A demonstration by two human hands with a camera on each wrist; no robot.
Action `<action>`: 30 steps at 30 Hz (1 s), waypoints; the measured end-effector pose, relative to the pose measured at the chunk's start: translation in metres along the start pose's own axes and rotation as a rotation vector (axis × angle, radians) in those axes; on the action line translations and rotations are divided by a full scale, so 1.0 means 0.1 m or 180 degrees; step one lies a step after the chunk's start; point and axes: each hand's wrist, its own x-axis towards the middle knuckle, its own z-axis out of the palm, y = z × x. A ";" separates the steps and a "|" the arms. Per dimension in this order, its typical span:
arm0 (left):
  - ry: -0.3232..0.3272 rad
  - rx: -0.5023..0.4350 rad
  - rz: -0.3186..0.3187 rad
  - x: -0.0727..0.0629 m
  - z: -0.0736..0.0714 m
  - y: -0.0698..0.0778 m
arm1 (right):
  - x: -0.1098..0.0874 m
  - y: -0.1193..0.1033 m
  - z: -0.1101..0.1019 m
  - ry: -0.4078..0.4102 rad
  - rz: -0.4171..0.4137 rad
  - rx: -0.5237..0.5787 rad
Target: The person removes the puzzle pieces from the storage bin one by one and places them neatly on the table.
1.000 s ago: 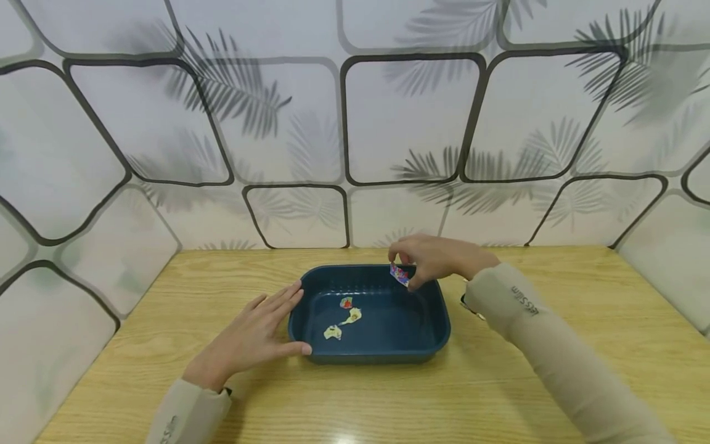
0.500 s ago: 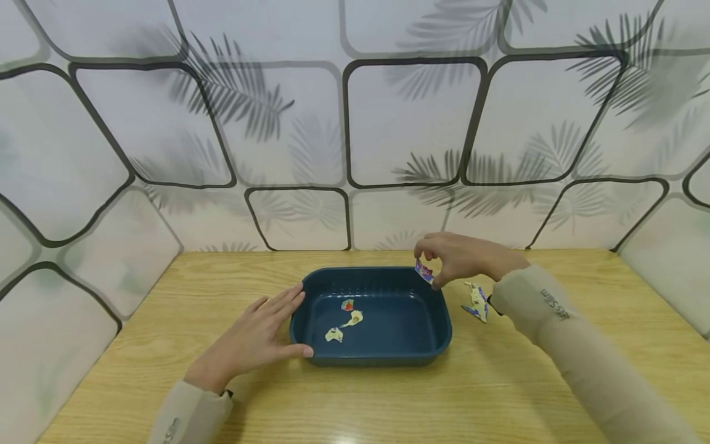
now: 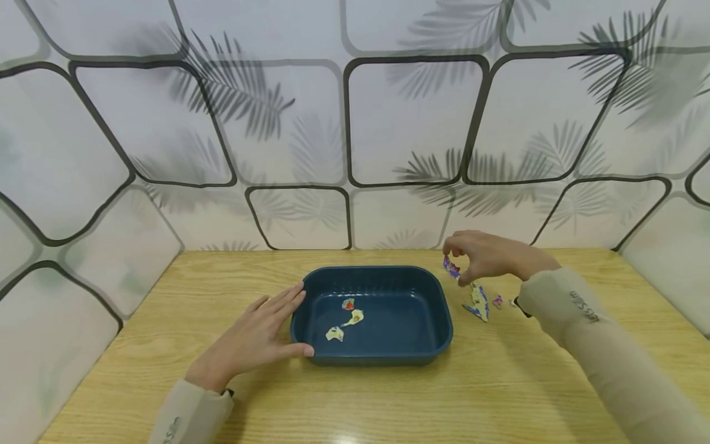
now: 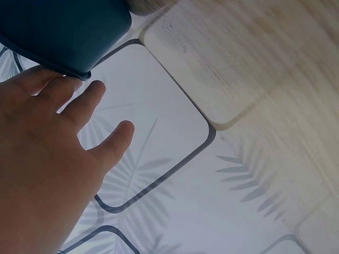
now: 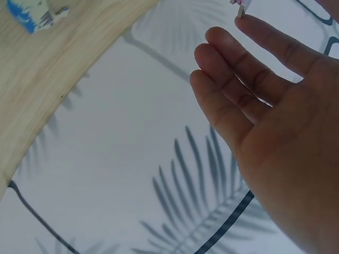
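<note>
My left hand lies with straight, spread fingers against the left side of a dark blue rectangular basin, its fingertips on the rim. Three small torn-looking scraps, cream and red-green, lie inside the basin. Beyond the basin's right back corner, above the table, my right hand pinches a purple-and-red printed scrap between thumb and fingertip. Only a bit of that scrap shows at the top of the right wrist view. Below this hand lies a larger cream-and-blue scrap on the table.
A small pink-purple scrap and a pale one, partly covered by the right cuff, lie right of the larger scrap. The wooden table meets a patterned wall covering at the back and sides.
My right hand has moved right with the purple-and-red scrap, from over the basin's back right corner to outside it. This uncovers scraps on the table. The left hand stays put.
</note>
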 end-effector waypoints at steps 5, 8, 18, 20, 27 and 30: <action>-0.0019 -0.0023 -0.0011 0.00 0.00 0.00 | -0.10 0.12 -0.01 0.0066 0.0015 0.0001; -0.0023 -0.0030 -0.0018 0.00 -0.01 0.00 | -0.15 0.19 0.00 0.0092 0.0049 -0.0001; -0.0022 -0.0028 -0.0027 0.00 -0.02 0.00 | -0.31 0.46 0.04 0.0067 0.0257 0.0093; -0.0032 -0.0034 -0.0036 0.00 -0.02 0.00 | -0.36 0.52 0.07 0.0032 0.0324 0.0092; -0.0044 -0.0034 -0.0020 0.00 -0.01 0.00 | -0.52 0.73 0.15 -0.0003 0.0499 0.0144; -0.0032 -0.0031 -0.0016 0.00 0.00 0.00 | -0.59 0.81 0.19 -0.0021 0.0576 0.0180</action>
